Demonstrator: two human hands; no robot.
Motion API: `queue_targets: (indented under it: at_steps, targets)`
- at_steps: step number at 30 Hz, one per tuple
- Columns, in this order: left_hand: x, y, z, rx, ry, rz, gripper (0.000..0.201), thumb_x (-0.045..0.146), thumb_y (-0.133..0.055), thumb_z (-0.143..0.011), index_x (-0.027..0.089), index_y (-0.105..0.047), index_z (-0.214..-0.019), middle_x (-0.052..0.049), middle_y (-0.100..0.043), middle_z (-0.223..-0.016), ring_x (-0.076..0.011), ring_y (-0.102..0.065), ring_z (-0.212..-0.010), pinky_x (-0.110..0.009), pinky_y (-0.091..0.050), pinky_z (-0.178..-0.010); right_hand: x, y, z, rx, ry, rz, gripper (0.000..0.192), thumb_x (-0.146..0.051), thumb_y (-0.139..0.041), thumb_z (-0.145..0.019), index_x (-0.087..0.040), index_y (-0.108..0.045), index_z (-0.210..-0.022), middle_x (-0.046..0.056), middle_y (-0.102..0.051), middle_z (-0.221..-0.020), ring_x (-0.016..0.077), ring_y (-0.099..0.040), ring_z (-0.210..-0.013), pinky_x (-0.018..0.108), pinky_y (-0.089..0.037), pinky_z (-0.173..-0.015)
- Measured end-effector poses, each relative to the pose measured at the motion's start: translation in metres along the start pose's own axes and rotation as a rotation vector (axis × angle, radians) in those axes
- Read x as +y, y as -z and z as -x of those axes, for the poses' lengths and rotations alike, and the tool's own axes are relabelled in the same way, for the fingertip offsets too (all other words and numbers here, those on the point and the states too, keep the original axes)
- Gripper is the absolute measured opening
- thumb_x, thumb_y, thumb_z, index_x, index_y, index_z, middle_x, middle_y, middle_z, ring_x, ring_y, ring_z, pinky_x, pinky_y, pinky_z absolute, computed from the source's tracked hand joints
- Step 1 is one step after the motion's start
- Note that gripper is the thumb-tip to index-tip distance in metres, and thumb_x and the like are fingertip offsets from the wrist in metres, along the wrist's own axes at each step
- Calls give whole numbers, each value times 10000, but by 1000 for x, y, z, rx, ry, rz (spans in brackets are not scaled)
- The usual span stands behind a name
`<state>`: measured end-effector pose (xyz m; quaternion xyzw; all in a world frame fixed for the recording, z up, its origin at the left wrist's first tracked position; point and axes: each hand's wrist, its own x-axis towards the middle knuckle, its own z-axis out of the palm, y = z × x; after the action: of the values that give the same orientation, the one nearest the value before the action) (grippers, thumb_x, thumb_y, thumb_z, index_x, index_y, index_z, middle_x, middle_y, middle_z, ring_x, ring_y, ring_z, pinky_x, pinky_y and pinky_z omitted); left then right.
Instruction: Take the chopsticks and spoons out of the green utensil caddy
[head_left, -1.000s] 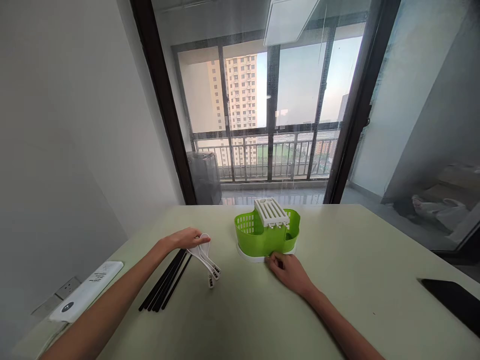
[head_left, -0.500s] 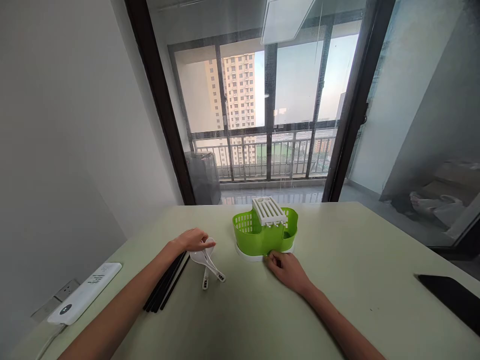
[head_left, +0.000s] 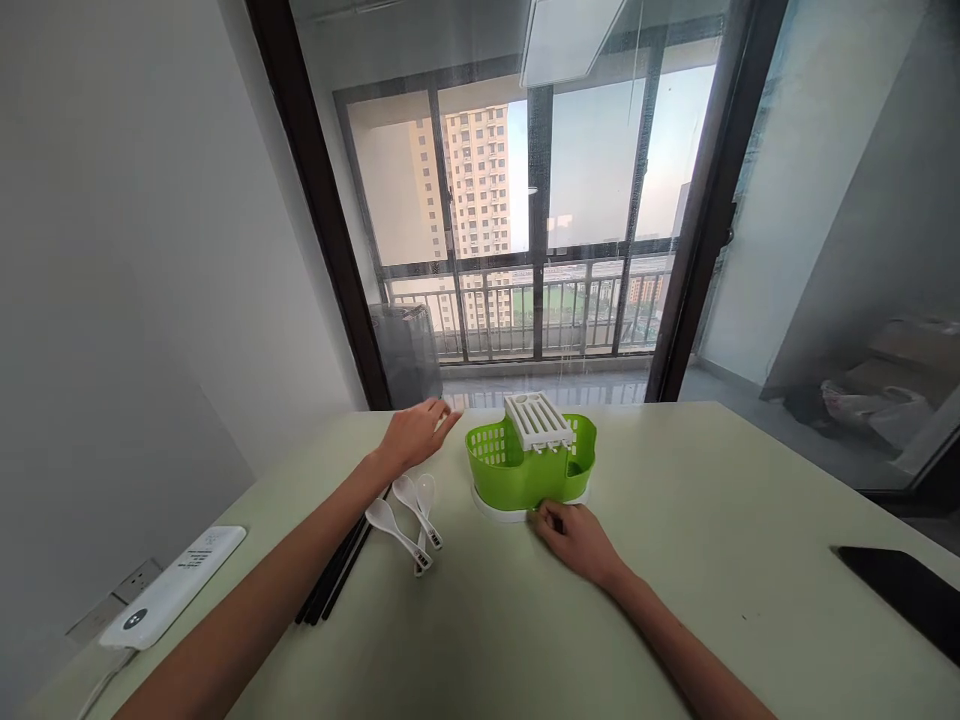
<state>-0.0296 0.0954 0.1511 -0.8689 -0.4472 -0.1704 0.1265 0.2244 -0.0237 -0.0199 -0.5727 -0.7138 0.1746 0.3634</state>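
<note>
Left hand now lifting off white plastic spoons, fingers spread, empty, moving toward green slotted plastic cutlery basket. Spoons lying released on pale table beside black chopsticks. Right hand pressing basket's white base, steadying it.

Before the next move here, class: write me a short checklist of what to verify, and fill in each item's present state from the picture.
1. Left hand empty, fingers spread, above the table beside the caddy: ok.
2. Right hand resting against the caddy's white base: ok.
3. Green caddy upright: ok.
4. Three white spoons lying loose on the table, within reach: ok.
5. Black chopsticks bundled beside the spoons, partly hidden by the left forearm: ok.
6. Caddy compartments empty: cannot tell.
</note>
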Motion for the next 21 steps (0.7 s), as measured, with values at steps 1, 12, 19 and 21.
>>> queue_targets:
  at_steps: [1,12,19,21]
  targets:
    - [16,9,-5,89,-2,72,515,527,-255,-1045,189,-644,-1064,-99,-695,-1074,-237,-671,-942,-348,-500,-806,0,0,0,3,-3,7,369,-423,-443,-954,-223,-437,-644,-26,-551,-582,131,-470,-543,261,-270,-564]
    - [175,-2,5,182,-264,85,689,616,-395,-983,131,-431,-1470,-181,-421,-1558,-337,-308,-1481,-528,-276,-1199,5,-3,0,17,-22,36,340,-400,-466,-923,-219,-478,-635,14,-602,-611,156,-513,-575,279,-273,-572]
    - [139,-31,-1,233,-265,-46,473,415,-373,-1044,170,-509,-1424,-113,-520,-1504,-278,-441,-1415,-501,-297,-1194,-1,1,0,6,27,10,340,-389,-427,-945,-220,-482,-655,-17,-559,-599,136,-474,-566,266,-287,-587]
    - [116,-28,-5,237,-194,-63,424,397,-393,-1039,188,-565,-1366,-99,-565,-1465,-284,-486,-1377,-524,-307,-1180,-4,3,1,-2,27,-1,360,-406,-419,-952,-220,-463,-648,-24,-534,-585,132,-459,-559,263,-285,-587]
